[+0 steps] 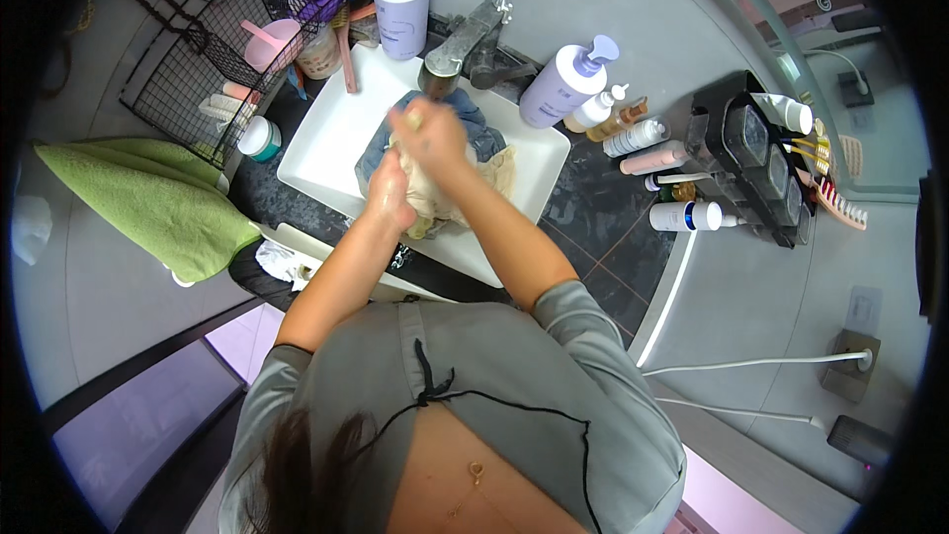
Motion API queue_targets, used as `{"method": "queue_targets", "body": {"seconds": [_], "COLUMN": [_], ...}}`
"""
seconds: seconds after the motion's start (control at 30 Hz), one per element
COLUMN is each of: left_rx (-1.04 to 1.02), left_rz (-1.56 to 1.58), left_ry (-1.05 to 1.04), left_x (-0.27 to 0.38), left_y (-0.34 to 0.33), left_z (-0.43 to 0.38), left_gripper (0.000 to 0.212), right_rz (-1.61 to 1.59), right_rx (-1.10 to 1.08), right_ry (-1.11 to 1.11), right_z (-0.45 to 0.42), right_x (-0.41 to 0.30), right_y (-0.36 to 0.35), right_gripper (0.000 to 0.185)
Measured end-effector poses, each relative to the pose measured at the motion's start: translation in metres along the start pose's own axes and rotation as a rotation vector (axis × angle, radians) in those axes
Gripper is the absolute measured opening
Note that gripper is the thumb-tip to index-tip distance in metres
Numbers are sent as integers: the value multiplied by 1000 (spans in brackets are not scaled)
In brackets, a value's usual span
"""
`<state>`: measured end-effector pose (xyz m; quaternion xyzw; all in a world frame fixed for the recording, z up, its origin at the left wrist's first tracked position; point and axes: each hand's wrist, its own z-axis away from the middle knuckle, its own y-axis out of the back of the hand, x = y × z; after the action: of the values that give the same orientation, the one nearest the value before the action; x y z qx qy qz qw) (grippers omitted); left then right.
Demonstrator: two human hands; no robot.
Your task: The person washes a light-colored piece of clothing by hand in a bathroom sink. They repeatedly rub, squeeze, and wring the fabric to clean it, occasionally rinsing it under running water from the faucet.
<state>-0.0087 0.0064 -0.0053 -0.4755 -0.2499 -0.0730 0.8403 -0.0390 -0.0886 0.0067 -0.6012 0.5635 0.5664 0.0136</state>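
A white rectangular basin (322, 141) stands before me with wet cloth in it. My right hand (436, 139) is closed on a bunched cream cloth (424, 193); a pale yellowish bit shows at its fingers, too blurred to name. Just below it, my left hand (388, 189) looks wet and grips the same cloth from the left side. Behind both hands lies a blue-grey cloth (474, 122), and more cream fabric (498, 174) spreads out to the right. Overhead at the back is a grey faucet (463, 41), its spout close above the blue-grey cloth.
Lilac pump bottles (401, 15) (560, 89) flank the faucet. Several smaller bottles (634, 137) and a black organizer (745, 156) line the right side. At left are a black wire basket (178, 89), a lidded jar (259, 139) and a green towel (148, 200). A pink-handled brush (346, 59) leans on the basin rim.
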Motion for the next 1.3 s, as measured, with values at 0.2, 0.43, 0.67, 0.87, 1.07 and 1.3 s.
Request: {"method": "queue_targets", "body": {"seconds": [0.2, 0.43, 0.67, 0.87, 1.07, 1.3], "left_rx": [-80, 240, -67, -28, 8, 227], "left_rz": [-464, -183, 144, -59, 50, 52], "left_ry": [-620, -163, 24, -635, -7, -227], "left_x": [-5, 17, 16, -15, 41, 101], "left_y": [107, -11, 20, 95, 6, 53], "left_z": [-20, 8, 5, -18, 30, 17], "left_gripper": [45, 47, 33, 36, 37, 31], "right_rz": [-132, -19, -194, -189, -241, -409], "right_rx": [-85, 77, -64, -43, -154, -598], "right_ry": [255, -17, -218, 25, -347, -32], "right_z": [40, 10, 15, 27, 7, 41], "right_x": [-50, -6, -5, -26, 8, 84], "right_y": [-19, -28, -26, -18, -1, 28], "right_gripper": [32, 29, 28, 28, 35, 55]}}
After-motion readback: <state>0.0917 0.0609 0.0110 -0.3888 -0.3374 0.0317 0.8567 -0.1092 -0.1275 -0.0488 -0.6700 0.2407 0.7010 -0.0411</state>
